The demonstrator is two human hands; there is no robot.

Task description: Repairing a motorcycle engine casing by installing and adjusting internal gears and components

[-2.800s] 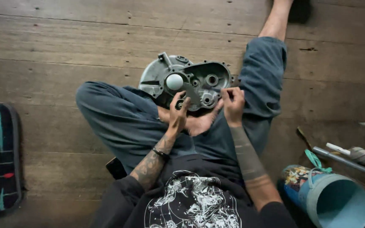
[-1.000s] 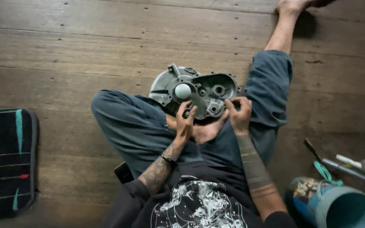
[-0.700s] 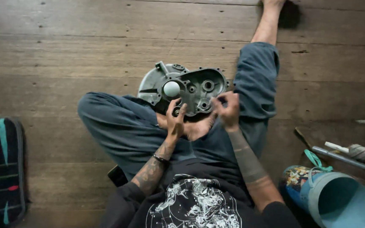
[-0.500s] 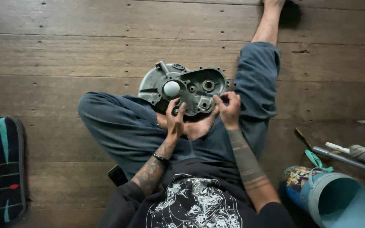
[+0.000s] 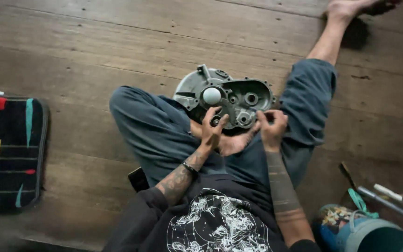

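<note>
I sit on a wooden plank floor with a grey metal engine casing [image 5: 246, 95] lying between my legs, against my foot. A round white knob [image 5: 211, 95] stands in its middle, with several round holes beside it. My left hand [image 5: 213, 129] rests on the casing's near edge, fingertips just below the knob, holding it. My right hand [image 5: 272, 127] is curled at the casing's lower right rim, thumb and fingers pinched together there. Whatever lies between those fingertips is too small to make out.
A black mat with coloured stripes [image 5: 10, 149] lies on the floor to the left. A blue bucket [image 5: 381, 233] stands at the lower right, with long tools [image 5: 388, 201] and a green strap [image 5: 362, 203] behind it. A small dark object [image 5: 138, 178] lies by my left thigh.
The view has swung, so the casing and my legs sit further right and more of the mat shows. Both hands stay at the casing's near edge; the right hand's fingers have closed tighter.
</note>
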